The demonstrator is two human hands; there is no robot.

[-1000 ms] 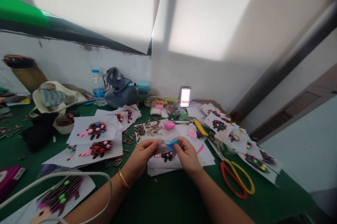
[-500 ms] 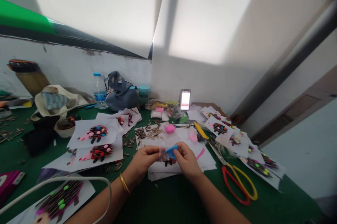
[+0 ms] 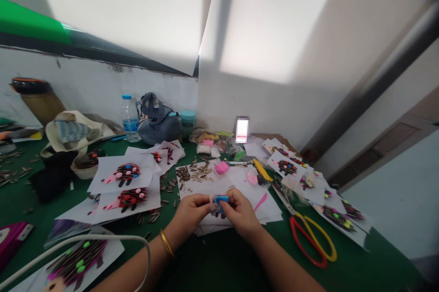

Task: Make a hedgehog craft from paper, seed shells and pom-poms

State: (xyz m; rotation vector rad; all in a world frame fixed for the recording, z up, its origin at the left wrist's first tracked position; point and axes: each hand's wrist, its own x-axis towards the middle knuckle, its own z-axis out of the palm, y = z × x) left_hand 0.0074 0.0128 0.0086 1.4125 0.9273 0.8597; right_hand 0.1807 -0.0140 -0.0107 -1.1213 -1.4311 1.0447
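Between my two hands is a piece of blue modelling clay [image 3: 221, 199] in a clear plastic wrapper [image 3: 214, 206]. My left hand [image 3: 192, 209] has its thumb and fingers closed on the wrapper. The thumb and fingers of my right hand [image 3: 240, 212] pinch the blue clay. Under both hands lie white paper sheets [image 3: 236, 177], partly covered by my fingers. On the paper, beyond my hands, are pink clay [image 3: 222, 167], a pink modelling tool [image 3: 261, 201] and scattered sunflower seeds [image 3: 192, 174].
Scissors [image 3: 310, 237] with red and yellow handles lie right of my arm. Papers with seed hedgehogs [image 3: 128, 173] are stacked left, more [image 3: 334, 216] at right. A white cable [image 3: 85, 237] crosses my left forearm. A water bottle [image 3: 129, 118] and blue bag [image 3: 158, 123] stand behind.
My hands have come closer together. The blue clay has shifted slightly left and is more bunched up in the wrapper. My left wrist has moved a little to the right.
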